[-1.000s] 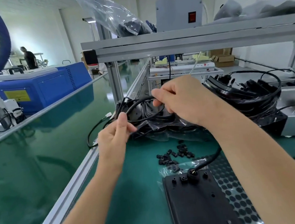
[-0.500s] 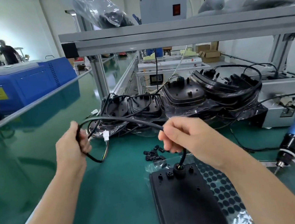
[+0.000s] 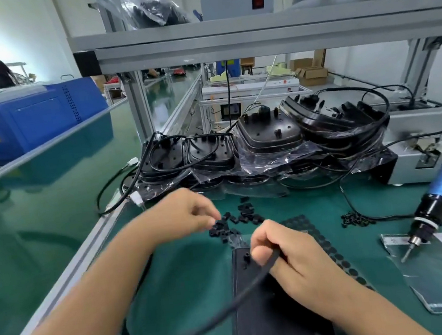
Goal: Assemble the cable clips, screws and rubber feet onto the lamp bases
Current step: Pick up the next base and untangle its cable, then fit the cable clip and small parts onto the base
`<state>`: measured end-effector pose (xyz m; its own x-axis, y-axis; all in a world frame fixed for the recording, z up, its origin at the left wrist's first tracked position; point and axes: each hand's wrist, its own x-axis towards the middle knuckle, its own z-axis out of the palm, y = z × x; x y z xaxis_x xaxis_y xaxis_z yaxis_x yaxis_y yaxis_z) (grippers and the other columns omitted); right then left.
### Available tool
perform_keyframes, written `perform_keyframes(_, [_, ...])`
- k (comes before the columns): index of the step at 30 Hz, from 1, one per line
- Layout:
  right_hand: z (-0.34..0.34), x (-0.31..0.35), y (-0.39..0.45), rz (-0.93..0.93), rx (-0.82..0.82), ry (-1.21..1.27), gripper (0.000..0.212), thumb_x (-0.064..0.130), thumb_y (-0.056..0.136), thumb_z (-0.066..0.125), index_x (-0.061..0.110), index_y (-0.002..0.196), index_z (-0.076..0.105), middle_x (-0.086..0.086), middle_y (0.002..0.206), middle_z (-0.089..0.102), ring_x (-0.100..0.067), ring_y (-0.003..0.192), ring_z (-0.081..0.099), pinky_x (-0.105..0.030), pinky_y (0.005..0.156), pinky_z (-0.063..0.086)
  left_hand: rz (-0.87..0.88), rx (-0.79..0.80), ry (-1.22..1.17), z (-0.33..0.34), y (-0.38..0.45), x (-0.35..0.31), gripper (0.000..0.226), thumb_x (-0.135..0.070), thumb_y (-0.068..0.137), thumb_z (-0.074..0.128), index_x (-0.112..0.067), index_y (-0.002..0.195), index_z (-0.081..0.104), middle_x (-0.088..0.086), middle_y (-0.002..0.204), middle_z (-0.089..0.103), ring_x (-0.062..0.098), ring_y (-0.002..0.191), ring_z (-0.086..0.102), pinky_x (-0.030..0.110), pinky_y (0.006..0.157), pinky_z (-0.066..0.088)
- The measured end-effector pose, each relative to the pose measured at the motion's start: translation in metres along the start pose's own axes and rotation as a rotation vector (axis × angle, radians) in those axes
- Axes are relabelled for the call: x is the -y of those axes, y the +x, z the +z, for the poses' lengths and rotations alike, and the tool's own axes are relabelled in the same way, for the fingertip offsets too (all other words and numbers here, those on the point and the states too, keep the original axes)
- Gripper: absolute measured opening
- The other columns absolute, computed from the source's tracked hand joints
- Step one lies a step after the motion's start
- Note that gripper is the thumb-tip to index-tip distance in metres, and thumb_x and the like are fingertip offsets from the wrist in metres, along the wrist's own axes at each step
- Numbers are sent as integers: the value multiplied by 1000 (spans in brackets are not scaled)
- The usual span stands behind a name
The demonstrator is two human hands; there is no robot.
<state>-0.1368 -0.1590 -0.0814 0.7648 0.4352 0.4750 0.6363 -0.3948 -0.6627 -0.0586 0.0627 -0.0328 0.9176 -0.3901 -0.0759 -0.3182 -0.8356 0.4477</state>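
While the right hand (image 3: 289, 259) curls its fingers and thumb round the black cable (image 3: 196, 334) just above the lamp base (image 3: 263, 318) on the green desk (image 3: 189, 279), the left hand (image 3: 183, 213) pinches at the heap of small black clips (image 3: 226, 223) beyond the base. Its grip seems closed on one clip, though blur makes this uncertain. Best to lift a single clip clear of the heap, keep the cable steady and low against the base near its end, then seat the clip over it. The screwdriver (image 3: 438, 204) hangs at the right, the sheet of rubber feet (image 3: 333, 253) lies beside the base.
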Motion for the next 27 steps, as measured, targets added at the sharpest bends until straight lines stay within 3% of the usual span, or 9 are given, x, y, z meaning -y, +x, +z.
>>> perform_keyframes(3, [-1,-2,-5,31,92,-65,12,40,87,55,38,92,44,15,88,50,-6,80,49,-12,69,34,-39,-108,185,36,28,-20,20,-28,84,72,-21,102,73,-2,88,68,14,83,60,16,69,41])
perform_keyframes(6, [-10,-5,-12,4,154,-98,38,14,82,55,40,108,45,22,112,48,-3,111,48,-12,89,36,-118,-192,219,59,35,-19,24,-34,78,75,-17,95,70,-3,90,65,16,86,57,22,72,42])
perform_keyframes(9, [-25,-11,-16,66,227,-86,59,7,83,50,49,124,41,33,138,38,8,137,28,-6,106,22,-159,-227,174,65,32,-15,19,-30,80,74,-17,93,70,-6,82,60,14,80,54,22,71,41])
perform_keyframes(13, [-44,-20,-15,174,256,33,46,17,86,53,48,121,56,38,133,49,15,131,37,-8,108,28,-190,-228,142,66,26,-11,23,-25,82,74,-17,103,69,-2,95,65,18,96,61,21,79,45])
perform_keyframes(17, [-46,-24,-10,211,201,65,39,11,95,59,44,113,68,36,120,60,15,119,50,-4,98,35,-230,-230,165,66,24,-12,24,-26,81,75,-14,101,71,0,100,68,18,97,61,23,82,46])
perform_keyframes(22, [-38,-25,-5,251,110,82,29,10,92,63,35,100,75,28,101,70,10,104,61,-3,88,39,-271,-271,13,57,15,-7,14,-24,76,80,-18,89,76,-9,73,63,9,76,61,16,70,44])
perform_keyframes(24, [-37,-26,-3,279,106,95,24,14,92,64,35,98,75,27,100,70,10,102,61,-4,86,40,-281,-307,-161,55,12,-5,9,-15,79,77,-22,83,76,-9,66,65,9,68,68,12,66,47])
perform_keyframes(27, [-37,-25,-1,311,117,109,21,16,93,64,33,95,75,26,97,71,9,98,62,-3,83,40,-294,-289,-367,53,6,0,22,-6,86,70,-28,82,73,-6,59,69,7,54,68,16,66,55])
